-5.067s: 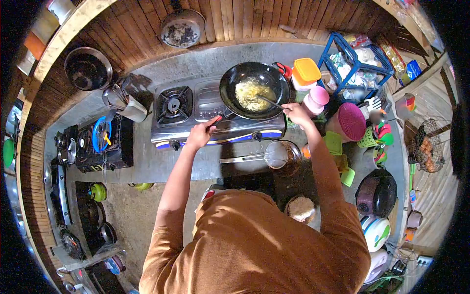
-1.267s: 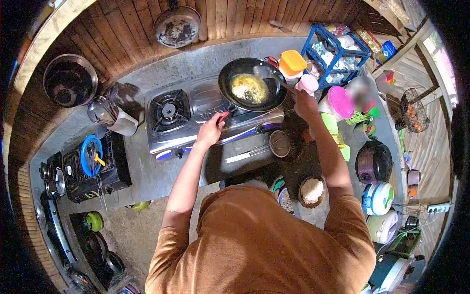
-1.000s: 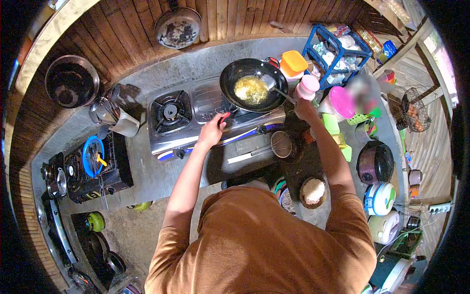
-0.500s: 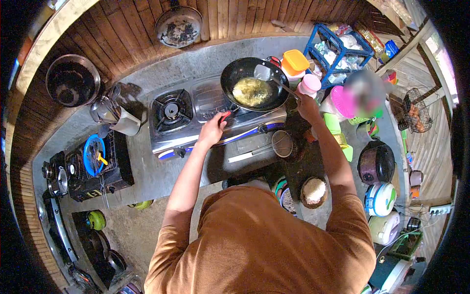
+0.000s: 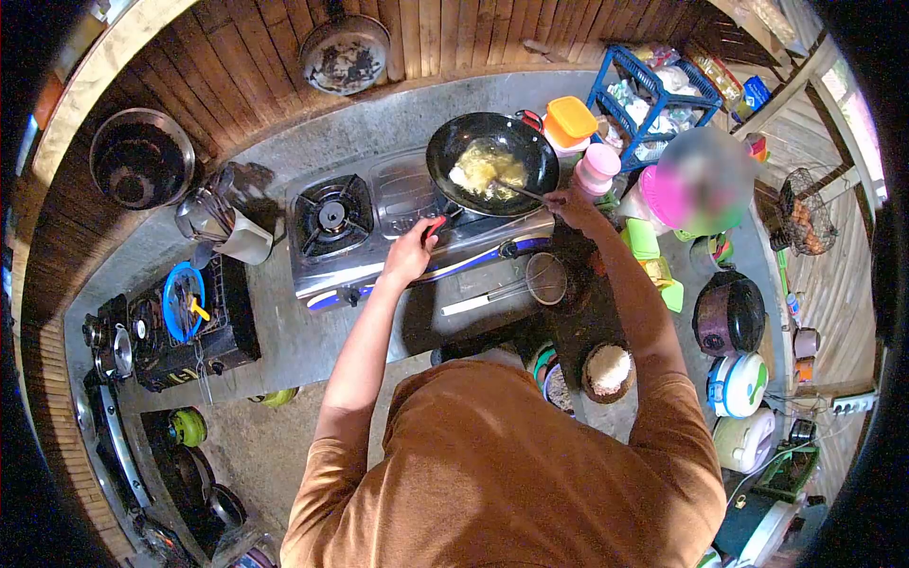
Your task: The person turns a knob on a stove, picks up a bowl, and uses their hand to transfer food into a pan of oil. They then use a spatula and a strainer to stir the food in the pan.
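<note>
A black wok [image 5: 454,142] sits on the right burner of a silver two-burner stove [image 5: 388,270]. Yellowish food in oil [image 5: 488,170] bubbles in its middle. Closed round the wok's red-tipped handle [image 5: 436,225] is my left hand [image 5: 410,252], at the front of the pan. My right hand [image 5: 573,210] grips the handle of a spatula [image 5: 526,194] at the wok's right side. The spatula's blade is down in the food and mostly hidden.
A strainer [image 5: 546,278] lies before the stove. Rice in a bowl [image 5: 607,369] stands lower right. Orange-lidded container [image 5: 571,121], pink jar [image 5: 598,167] and blue rack [image 5: 606,80] are behind my right hand. Another stove [image 5: 204,350] holds a blue basin [image 5: 178,301] at left.
My right hand has moved slightly left and down. The spatula's blade has dropped from the wok's upper right side into the food. My left hand keeps its place on the handle.
</note>
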Demonstrator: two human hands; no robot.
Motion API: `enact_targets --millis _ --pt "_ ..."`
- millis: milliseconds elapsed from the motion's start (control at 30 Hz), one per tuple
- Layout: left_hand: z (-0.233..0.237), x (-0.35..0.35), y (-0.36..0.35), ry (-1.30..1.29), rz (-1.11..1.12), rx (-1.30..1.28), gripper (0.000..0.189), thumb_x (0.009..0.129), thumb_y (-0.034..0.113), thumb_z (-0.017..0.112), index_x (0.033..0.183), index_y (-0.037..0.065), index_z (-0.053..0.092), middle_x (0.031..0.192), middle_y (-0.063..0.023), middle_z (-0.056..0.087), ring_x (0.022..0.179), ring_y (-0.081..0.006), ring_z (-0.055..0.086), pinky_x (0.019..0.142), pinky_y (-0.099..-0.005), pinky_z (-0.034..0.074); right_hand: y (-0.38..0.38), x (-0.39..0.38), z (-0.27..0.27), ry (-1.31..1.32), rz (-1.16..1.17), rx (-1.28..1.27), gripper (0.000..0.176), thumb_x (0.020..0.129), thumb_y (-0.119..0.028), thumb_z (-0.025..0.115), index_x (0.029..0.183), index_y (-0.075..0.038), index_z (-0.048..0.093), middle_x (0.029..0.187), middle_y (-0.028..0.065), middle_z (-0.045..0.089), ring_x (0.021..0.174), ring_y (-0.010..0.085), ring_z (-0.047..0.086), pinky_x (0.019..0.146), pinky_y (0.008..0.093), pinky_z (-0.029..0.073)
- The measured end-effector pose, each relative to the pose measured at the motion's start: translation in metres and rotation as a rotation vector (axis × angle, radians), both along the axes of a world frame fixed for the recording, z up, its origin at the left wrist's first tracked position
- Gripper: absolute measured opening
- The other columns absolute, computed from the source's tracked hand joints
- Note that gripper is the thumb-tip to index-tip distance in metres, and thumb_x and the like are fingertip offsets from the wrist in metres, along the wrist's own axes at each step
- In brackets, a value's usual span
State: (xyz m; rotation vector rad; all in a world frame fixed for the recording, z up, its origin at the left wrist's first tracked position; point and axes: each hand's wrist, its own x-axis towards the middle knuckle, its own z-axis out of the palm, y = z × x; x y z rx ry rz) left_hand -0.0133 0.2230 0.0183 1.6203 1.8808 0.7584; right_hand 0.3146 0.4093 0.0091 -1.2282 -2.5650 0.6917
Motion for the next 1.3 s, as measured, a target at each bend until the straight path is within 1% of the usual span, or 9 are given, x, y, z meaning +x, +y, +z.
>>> enact_targets --millis 167,267,467,667,733,967,1067,1233,1300 --pt "-0.002 -0.001 0.000 -0.010 -0.002 0.019 0.034 0.088 0.023 0.057 0.121 0.021 0.050 0.102 -0.0187 0.063 0.094 -0.0407 0.059 0.078 -0.0464 0.048 -0.011 0.004 0.016 0.125 -0.029 -0.065 0.030 0.087 -0.017 0.057 0.114 -0.005 0.061 0.093 0.0168 0.067 0.085 0.0300 0.064 0.076 0.0374 0.048" --pt "-0.002 -0.001 0.000 -0.013 0.002 -0.003 0.034 0.088 0.023 0.057 0.121 0.021 0.050 0.102 -0.0182 0.063 0.095 -0.0405 0.059 0.079 -0.0464 0.048 -0.017 0.009 0.038 0.109 -0.038 0.264 0.028 0.086 -0.016 0.057 0.111 -0.005 0.062 0.093 0.0177 0.066 0.086 0.0342 0.063 0.075 0.0402 0.049" --pt "-0.002 -0.001 -0.001 0.014 -0.003 0.034 0.034 0.088 0.024 0.057 0.122 0.021 0.050 0.105 -0.0169 0.063 0.097 -0.0386 0.059 0.082 -0.0451 0.048 -0.012 0.025 0.052 -0.265 -0.460 0.201 0.025 0.084 -0.013 0.052 0.108 -0.008 0.060 0.090 0.0241 0.063 0.085 0.0420 0.061 0.070 0.0484 0.050" --pt "-0.007 -0.003 0.002 0.014 -0.005 0.019 0.035 0.088 0.025 0.057 0.122 0.022 0.050 0.105 -0.0173 0.063 0.096 -0.0389 0.059 0.081 -0.0455 0.048 -0.009 0.033 0.044 -0.418 -0.372 0.267 0.022 0.083 -0.018 0.049 0.088 -0.002 0.063 0.085 0.0248 0.064 0.079 0.0413 0.064 0.068 0.0493 0.052" --pt "-0.009 -0.003 0.003 0.023 -0.003 0.013 0.034 0.088 0.025 0.056 0.122 0.022 0.050 0.104 -0.0178 0.063 0.096 -0.0391 0.059 0.080 -0.0457 0.048 -0.002 0.032 0.037 -0.480 -0.152 0.164 0.030 0.082 -0.012 0.050 0.110 -0.009 0.060 0.087 0.0244 0.064 0.081 0.0408 0.063 0.071 0.0473 0.051" --pt "-0.008 -0.003 0.002 0.016 -0.002 0.014 0.033 0.089 0.026 0.056 0.122 0.022 0.050 0.101 -0.0201 0.063 0.094 -0.0402 0.060 0.078 -0.0469 0.048 -0.015 0.012 0.047 -0.134 0.047 0.079 0.027 0.083 -0.018 0.059 0.109 -0.009 0.065 0.091 0.0195 0.065 0.088 0.0354 0.063 0.074 0.0423 0.049" --pt "-0.004 -0.003 0.001 0.013 -0.004 0.002 0.033 0.089 0.026 0.055 0.122 0.022 0.050 0.099 -0.0205 0.063 0.093 -0.0406 0.060 0.078 -0.0475 0.048 -0.011 0.005 0.048 -0.078 -0.151 -0.078 0.029 0.084 -0.015 0.058 0.112 -0.009 0.063 0.092 0.0181 0.065 0.092 0.0341 0.062 0.076 0.0417 0.049" --pt "-0.008 -0.007 0.003 0.021 -0.027 0.017 0.035 0.090 0.031 0.053 0.125 0.027 0.048 0.101 -0.0195 0.063 0.093 -0.0422 0.059 0.078 -0.0479 0.048 -0.010 -0.007 0.065 -0.285 -0.393 0.145 0.029 0.085 -0.021 0.053 0.111 -0.010 0.062 0.096 0.0178 0.065 0.086 0.0371 0.063 0.075 0.0448 0.050" --pt "-0.007 -0.007 0.003 0.006 -0.012 -0.026 0.035 0.090 0.031 0.054 0.125 0.026 0.048 0.101 -0.0197 0.063 0.093 -0.0426 0.059 0.077 -0.0482 0.048 0.026 0.011 0.016 -0.307 -0.407 0.205 0.028 0.085 -0.025 0.053 0.108 -0.011 0.061 0.091 0.0177 0.065 0.083 0.0381 0.063 0.072 0.0471 0.051"
